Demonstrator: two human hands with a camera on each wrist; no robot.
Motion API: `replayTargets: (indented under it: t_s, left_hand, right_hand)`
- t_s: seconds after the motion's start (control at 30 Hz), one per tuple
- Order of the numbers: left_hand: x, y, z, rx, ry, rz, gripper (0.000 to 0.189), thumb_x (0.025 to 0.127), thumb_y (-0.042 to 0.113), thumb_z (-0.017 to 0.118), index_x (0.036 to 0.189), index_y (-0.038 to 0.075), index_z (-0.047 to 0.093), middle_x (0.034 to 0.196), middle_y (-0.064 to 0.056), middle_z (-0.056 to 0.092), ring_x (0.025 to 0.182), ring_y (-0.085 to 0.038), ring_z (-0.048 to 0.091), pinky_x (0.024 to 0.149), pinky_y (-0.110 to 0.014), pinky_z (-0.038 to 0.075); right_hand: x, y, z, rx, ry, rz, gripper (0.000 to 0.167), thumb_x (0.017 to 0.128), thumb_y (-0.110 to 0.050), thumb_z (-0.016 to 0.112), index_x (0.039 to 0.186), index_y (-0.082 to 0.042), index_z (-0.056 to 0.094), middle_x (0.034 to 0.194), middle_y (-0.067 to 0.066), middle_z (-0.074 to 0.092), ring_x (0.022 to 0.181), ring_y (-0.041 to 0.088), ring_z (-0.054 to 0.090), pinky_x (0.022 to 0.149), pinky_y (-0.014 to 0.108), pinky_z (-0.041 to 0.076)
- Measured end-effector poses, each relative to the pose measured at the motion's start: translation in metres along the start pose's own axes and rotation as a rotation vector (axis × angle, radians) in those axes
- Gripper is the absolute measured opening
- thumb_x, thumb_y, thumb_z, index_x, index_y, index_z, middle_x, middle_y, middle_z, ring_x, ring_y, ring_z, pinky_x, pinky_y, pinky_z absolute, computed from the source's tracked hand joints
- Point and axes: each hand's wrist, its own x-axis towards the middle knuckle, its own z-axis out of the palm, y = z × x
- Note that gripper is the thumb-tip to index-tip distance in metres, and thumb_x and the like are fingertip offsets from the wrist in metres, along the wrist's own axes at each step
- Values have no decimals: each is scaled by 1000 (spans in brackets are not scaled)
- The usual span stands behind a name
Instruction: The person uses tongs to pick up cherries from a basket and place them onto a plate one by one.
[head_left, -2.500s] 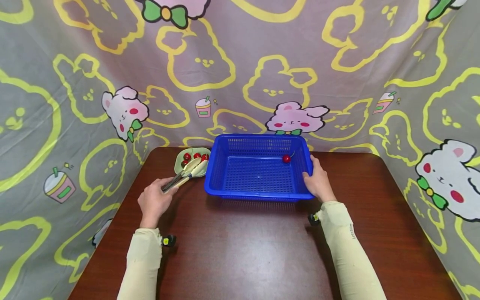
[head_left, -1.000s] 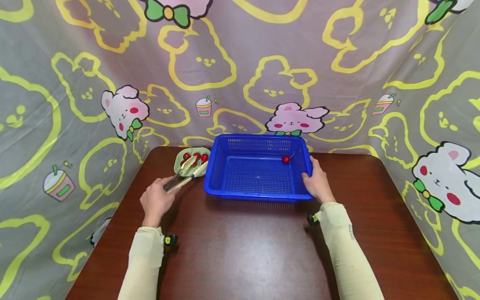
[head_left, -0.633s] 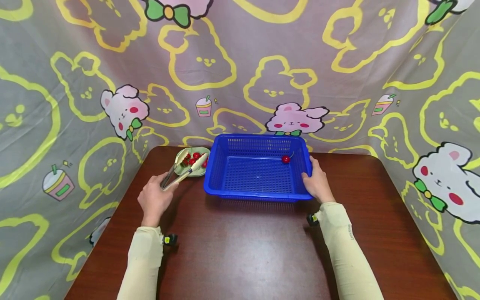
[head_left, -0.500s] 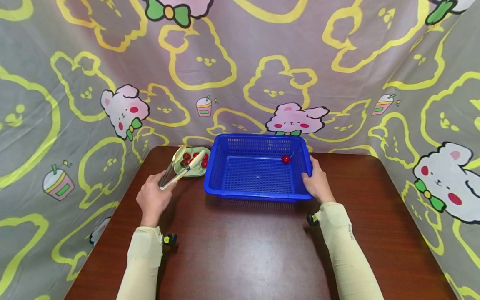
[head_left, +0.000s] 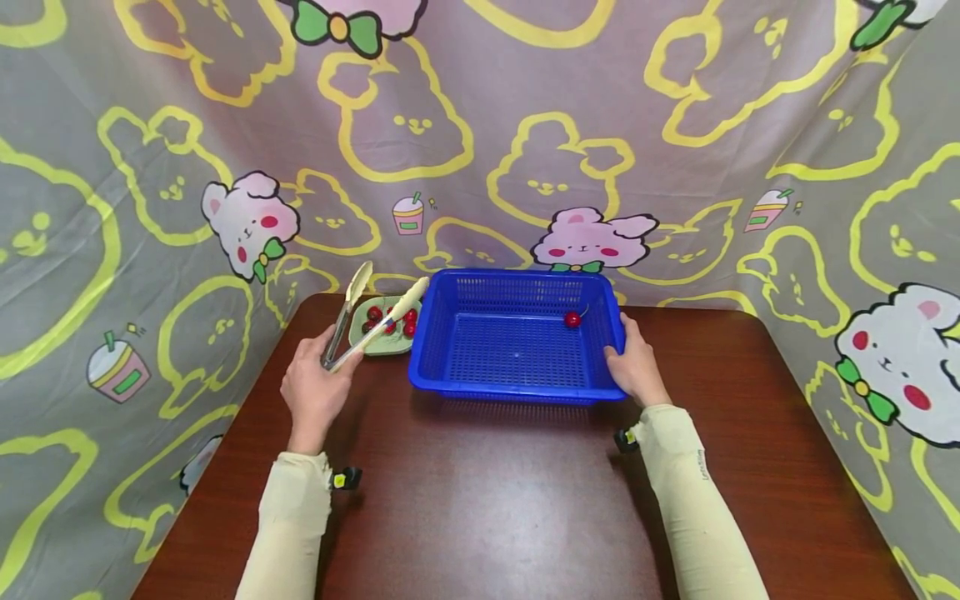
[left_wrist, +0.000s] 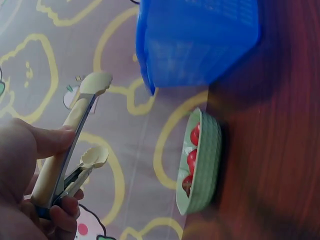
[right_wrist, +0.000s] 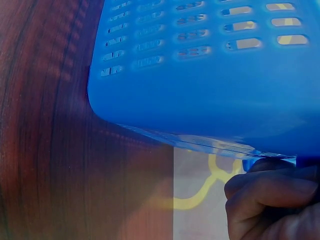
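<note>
My left hand (head_left: 317,385) grips a pair of tongs (head_left: 390,319) by the handles. Their cream tips are spread wide apart with nothing between them. In the left wrist view the tongs (left_wrist: 75,125) are raised beside the pale green dish (left_wrist: 207,165). Several red cherries (head_left: 410,317) lie in that dish (head_left: 360,340), partly behind a tong arm in the head view. My right hand (head_left: 636,360) holds the right rim of the blue plastic basket (head_left: 517,390), thumb over the edge. One cherry with a stem (head_left: 572,319) sits inside the basket near its right end.
The brown wooden table (head_left: 487,500) carries the basket and dish near its back edge. A grey curtain (head_left: 480,100) with yellow cartoon outlines hangs behind and on both sides. The dish stands close against the basket's left side.
The tongs have lifted up from the dish, and their tips have spread apart, empty. The cherries are still in the dish. My right hand and the basket have stayed in place.
</note>
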Motion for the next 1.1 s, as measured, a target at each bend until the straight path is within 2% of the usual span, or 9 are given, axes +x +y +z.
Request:
replayTargets:
  t_s: [0.37, 0.83, 1.1]
  left_hand:
    - [-3, 20, 10, -49, -53, 148, 66, 84, 36, 85, 141, 12, 64, 119, -15, 66, 103, -41, 66, 83, -60, 46]
    - [-2, 30, 17, -48, -93, 215, 65, 84, 37, 85, 142, 16, 64, 115, -13, 66, 91, -36, 65, 75, -55, 46]
    - [-3, 46, 28, -33, -136, 282, 66, 84, 43, 84, 141, 17, 65, 122, -12, 68, 96, -40, 68, 76, -57, 49]
  right_hand:
    - [1, 0, 1, -14, -2, -7, 70, 103, -12, 49, 164, -3, 16, 156, 37, 39, 138, 54, 46, 114, 64, 37]
    - [1, 0, 0, -8, 1, -9, 70, 103, -12, 49, 164, -3, 17, 154, 38, 40, 138, 54, 46, 113, 65, 37]
    - [1, 1, 0, -10, -3, -4, 71, 103, -13, 48, 165, -4, 15, 156, 37, 39, 139, 54, 46, 114, 65, 36]
